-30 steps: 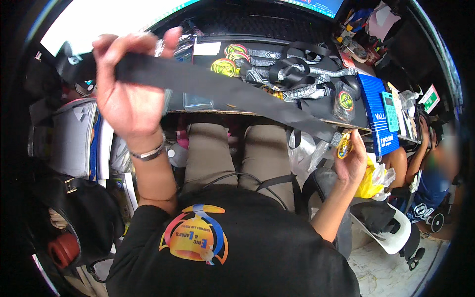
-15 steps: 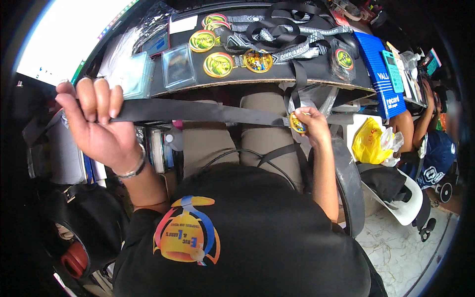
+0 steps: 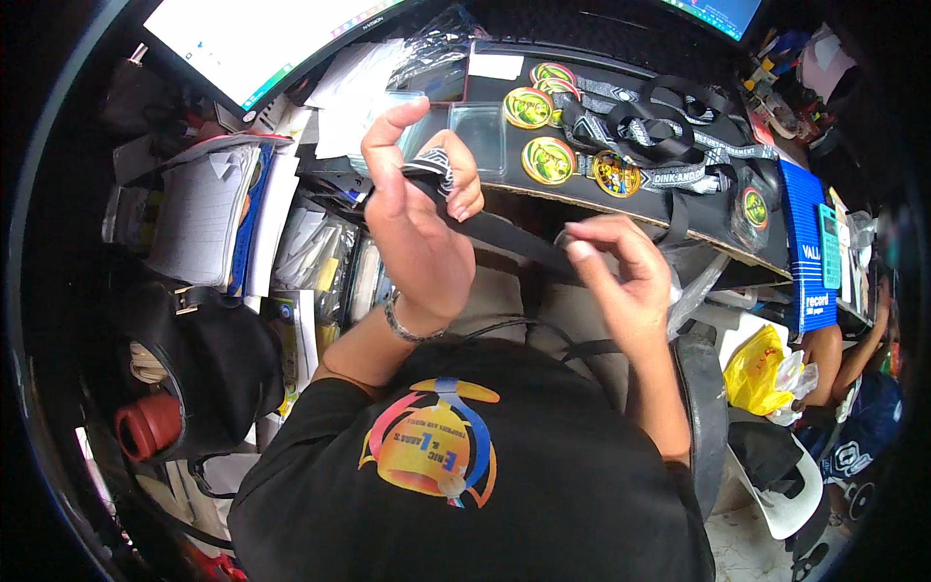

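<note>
A black ribbon [image 3: 509,238] with a black-and-white patterned part runs between my two hands over my lap. My left hand [image 3: 422,242] has it wrapped about the curled fingers, while the index finger sticks up. At the ribbon's other end my right hand [image 3: 628,281] pinches between thumb and forefinger; only a greyish edge of the medal shows there, the rest being hidden. On the black table beyond lie several gold medals [image 3: 549,160] with patterned ribbons [image 3: 679,177] bunched beside them. One medal in clear wrap [image 3: 754,209] lies at the table's right end.
Clear plastic cases [image 3: 478,136] lie left of the medals, below a monitor [image 3: 262,39]. A blue record book [image 3: 807,247] and a teal calculator [image 3: 830,242] are on the right. Papers [image 3: 199,209] and a black bag [image 3: 223,369] crowd the left; a yellow plastic bag [image 3: 756,369] and another person sit right.
My left hand has moved right, toward the right hand, and the ribbon is now wrapped about its fingers. The medal's face no longer shows. The whole view has shifted, bringing more of the left side in.
</note>
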`<state>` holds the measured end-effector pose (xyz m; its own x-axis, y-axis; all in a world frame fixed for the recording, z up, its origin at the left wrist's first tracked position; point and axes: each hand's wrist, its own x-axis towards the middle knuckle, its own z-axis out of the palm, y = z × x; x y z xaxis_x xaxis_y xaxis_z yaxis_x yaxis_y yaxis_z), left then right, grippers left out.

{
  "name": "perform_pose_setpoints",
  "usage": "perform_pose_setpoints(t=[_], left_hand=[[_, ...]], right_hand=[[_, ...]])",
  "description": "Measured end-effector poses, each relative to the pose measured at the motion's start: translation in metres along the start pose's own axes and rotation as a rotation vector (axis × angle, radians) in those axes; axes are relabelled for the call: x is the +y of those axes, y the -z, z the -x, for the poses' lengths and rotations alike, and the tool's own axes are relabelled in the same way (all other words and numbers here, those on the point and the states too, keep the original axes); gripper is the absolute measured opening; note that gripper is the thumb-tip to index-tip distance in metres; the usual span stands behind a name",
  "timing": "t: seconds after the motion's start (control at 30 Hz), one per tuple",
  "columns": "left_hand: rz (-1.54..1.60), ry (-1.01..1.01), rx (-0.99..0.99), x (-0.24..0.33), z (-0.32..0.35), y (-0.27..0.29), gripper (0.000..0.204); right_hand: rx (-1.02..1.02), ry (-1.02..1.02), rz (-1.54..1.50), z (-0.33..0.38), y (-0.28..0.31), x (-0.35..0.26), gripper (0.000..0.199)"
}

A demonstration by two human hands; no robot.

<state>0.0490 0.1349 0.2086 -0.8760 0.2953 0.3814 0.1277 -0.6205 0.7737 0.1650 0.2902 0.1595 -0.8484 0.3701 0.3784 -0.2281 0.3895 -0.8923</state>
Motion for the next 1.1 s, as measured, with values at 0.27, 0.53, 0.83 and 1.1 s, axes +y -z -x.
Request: perform_pose_setpoints(t=[0.27, 0.53, 0.83, 1.1], left_hand=[[-0.188, -0.123, -0.128, -0.003, 0.016, -0.019, 0.072], [0.030, 0.003, -0.163, -0.004, 0.021, -0.036, 0.071], [0.390, 0.305, -0.546, -0.030, 0.009, -0.038, 0.031], [0.277, 0.374, -0.630, -0.037, 0.005, -0.053, 0.019]], right_hand=[[0.037, 0.316, -0.039, -0.051, -0.046, -0.078, 0.025], [0.151, 0.300, -0.027, -0.052, -0.030, -0.084, 0.018], [0.034, 0.180, -0.051, -0.057, 0.026, -0.105, 0.019], [0.060, -0.170, -0.541, -0.033, 0.046, -0.102, 0.024]])
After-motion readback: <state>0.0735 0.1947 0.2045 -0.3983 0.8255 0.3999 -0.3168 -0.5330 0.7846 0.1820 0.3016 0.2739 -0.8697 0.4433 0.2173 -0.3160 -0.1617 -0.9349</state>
